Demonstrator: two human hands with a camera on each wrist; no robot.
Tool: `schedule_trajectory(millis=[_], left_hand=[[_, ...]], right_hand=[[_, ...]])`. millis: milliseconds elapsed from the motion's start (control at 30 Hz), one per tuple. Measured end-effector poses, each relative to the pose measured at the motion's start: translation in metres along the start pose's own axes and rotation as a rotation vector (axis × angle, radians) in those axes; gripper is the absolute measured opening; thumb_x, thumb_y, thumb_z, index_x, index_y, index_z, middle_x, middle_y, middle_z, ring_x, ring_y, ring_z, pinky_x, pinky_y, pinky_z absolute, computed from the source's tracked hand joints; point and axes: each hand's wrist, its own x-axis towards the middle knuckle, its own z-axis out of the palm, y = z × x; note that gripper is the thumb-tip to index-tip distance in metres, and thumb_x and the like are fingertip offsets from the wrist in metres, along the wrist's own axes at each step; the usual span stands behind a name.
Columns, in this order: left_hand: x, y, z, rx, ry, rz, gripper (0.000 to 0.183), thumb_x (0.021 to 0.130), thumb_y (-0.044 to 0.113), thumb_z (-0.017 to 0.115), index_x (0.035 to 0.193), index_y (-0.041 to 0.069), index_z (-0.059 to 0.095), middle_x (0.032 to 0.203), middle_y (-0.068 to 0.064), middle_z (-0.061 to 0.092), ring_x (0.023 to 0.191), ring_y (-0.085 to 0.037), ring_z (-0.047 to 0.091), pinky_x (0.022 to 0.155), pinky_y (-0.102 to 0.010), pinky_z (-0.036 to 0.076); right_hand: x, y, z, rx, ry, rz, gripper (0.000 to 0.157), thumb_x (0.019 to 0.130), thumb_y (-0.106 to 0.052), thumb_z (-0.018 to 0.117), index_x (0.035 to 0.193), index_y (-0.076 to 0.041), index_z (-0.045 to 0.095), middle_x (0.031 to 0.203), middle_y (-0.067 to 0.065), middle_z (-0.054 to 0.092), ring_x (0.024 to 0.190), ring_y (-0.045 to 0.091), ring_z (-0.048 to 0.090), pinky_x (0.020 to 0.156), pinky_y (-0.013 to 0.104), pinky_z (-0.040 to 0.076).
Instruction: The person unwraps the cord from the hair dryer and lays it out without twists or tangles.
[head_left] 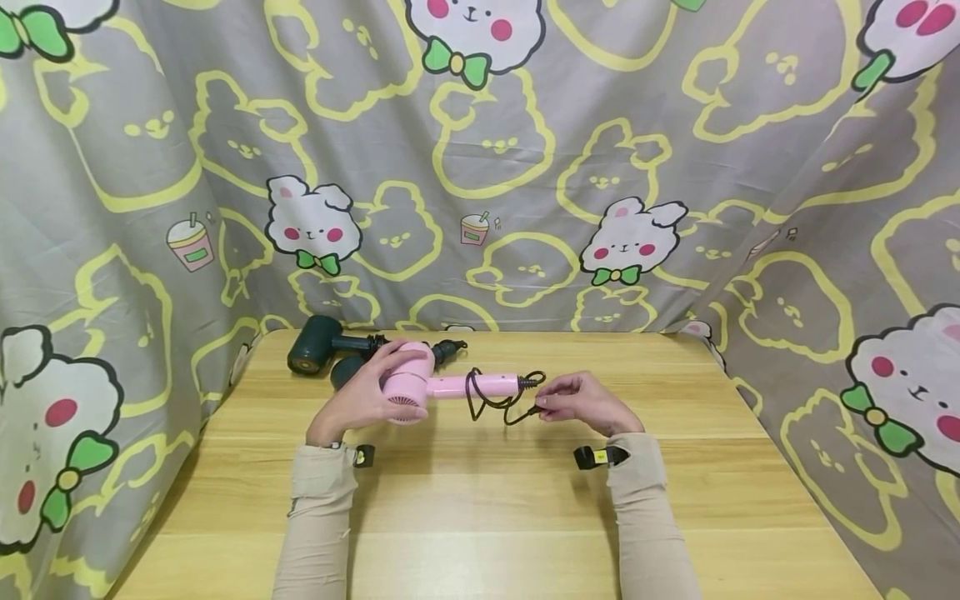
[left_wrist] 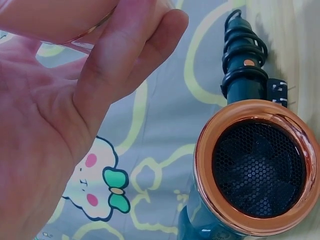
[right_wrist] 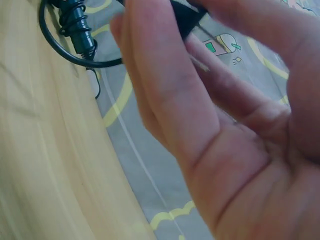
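Observation:
My left hand (head_left: 367, 392) grips the head of a pink hair dryer (head_left: 468, 386), held up over the table with its handle pointing right. The black cord (head_left: 487, 404) winds loosely round that handle. My right hand (head_left: 581, 402) pinches the plug end of the cord, just right of the handle; the black plug (right_wrist: 185, 22) shows between thumb and fingers in the right wrist view. Behind the left hand lie two dark green hair dryers. One green hair dryer (head_left: 313, 346) is at the back left; the other, copper-rimmed hair dryer (left_wrist: 205, 200) is partly hidden in the head view.
The wooden table (head_left: 480, 508) extends in front of and beside both hands. A patterned grey curtain (head_left: 517, 167) hangs close round its back and sides. A green dryer's cord-wrapped handle (head_left: 447, 350) shows near the back edge. Black camera mounts (head_left: 592, 457) sit at both wrists.

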Motion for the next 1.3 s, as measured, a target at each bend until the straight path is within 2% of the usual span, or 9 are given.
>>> schedule_trajectory(millis=[100, 167, 433, 600, 833, 1133, 1300], left_hand=[[0.001, 0.000, 0.001, -0.008, -0.004, 0.008, 0.088, 0.066, 0.041, 0.098, 0.144, 0.036, 0.057, 0.168, -0.008, 0.025, 0.132, -0.041, 0.051, 0.085, -0.041, 0.053], [0.002, 0.000, 0.002, -0.006, -0.006, 0.015, 0.089, 0.066, 0.041, 0.099, 0.144, 0.035, 0.057, 0.167, -0.007, 0.027, 0.132, -0.040, 0.051, 0.085, -0.041, 0.053], [0.004, 0.003, 0.005, -0.005, -0.028, 0.045, 0.089, 0.068, 0.039, 0.098, 0.146, 0.029, 0.057, 0.166, -0.010, 0.029, 0.131, -0.040, 0.051, 0.085, -0.040, 0.053], [0.004, 0.005, 0.006, -0.011, -0.039, 0.031, 0.088, 0.067, 0.039, 0.098, 0.145, 0.031, 0.058, 0.169, -0.012, 0.025, 0.134, -0.043, 0.051, 0.088, -0.042, 0.052], [0.005, 0.003, 0.009, 0.003, -0.046, 0.015, 0.088, 0.066, 0.040, 0.098, 0.143, 0.035, 0.058, 0.170, -0.010, 0.023, 0.138, -0.043, 0.049, 0.091, -0.044, 0.052], [0.007, 0.005, 0.013, 0.001, -0.068, 0.022, 0.089, 0.066, 0.041, 0.098, 0.145, 0.031, 0.057, 0.170, -0.014, 0.023, 0.147, -0.050, 0.038, 0.090, -0.045, 0.052], [0.007, 0.007, 0.016, -0.011, -0.080, 0.018, 0.089, 0.066, 0.042, 0.098, 0.144, 0.030, 0.058, 0.170, -0.013, 0.023, 0.145, -0.050, 0.042, 0.087, -0.041, 0.053]], right_hand=[[0.001, -0.001, -0.001, 0.057, 0.057, -0.018, 0.035, 0.096, 0.002, 0.066, 0.123, 0.023, 0.057, 0.096, 0.005, 0.078, 0.084, 0.015, 0.077, 0.083, 0.031, 0.062], [0.001, -0.002, -0.001, 0.082, 0.102, -0.031, 0.032, 0.096, 0.004, 0.066, 0.121, 0.023, 0.059, 0.094, 0.006, 0.078, 0.081, 0.013, 0.077, 0.081, 0.028, 0.062], [0.001, -0.006, 0.000, 0.119, 0.250, -0.082, 0.029, 0.097, 0.004, 0.065, 0.120, 0.021, 0.061, 0.094, 0.005, 0.075, 0.081, 0.013, 0.076, 0.082, 0.027, 0.062], [0.000, -0.011, 0.003, 0.122, 0.317, -0.132, 0.031, 0.096, 0.001, 0.069, 0.119, 0.021, 0.063, 0.094, 0.002, 0.076, 0.081, 0.011, 0.075, 0.082, 0.028, 0.062], [-0.002, -0.020, 0.006, 0.096, 0.378, -0.167, 0.038, 0.096, -0.007, 0.073, 0.122, 0.019, 0.064, 0.092, -0.001, 0.079, 0.082, 0.011, 0.077, 0.080, 0.027, 0.062], [-0.003, -0.027, 0.014, 0.176, 0.443, -0.244, 0.036, 0.094, -0.005, 0.075, 0.118, 0.019, 0.065, 0.089, 0.001, 0.079, 0.081, 0.013, 0.078, 0.083, 0.031, 0.062], [-0.005, -0.034, 0.022, 0.209, 0.467, -0.278, 0.036, 0.093, -0.002, 0.075, 0.119, 0.020, 0.064, 0.090, 0.002, 0.079, 0.083, 0.014, 0.079, 0.084, 0.032, 0.062]])
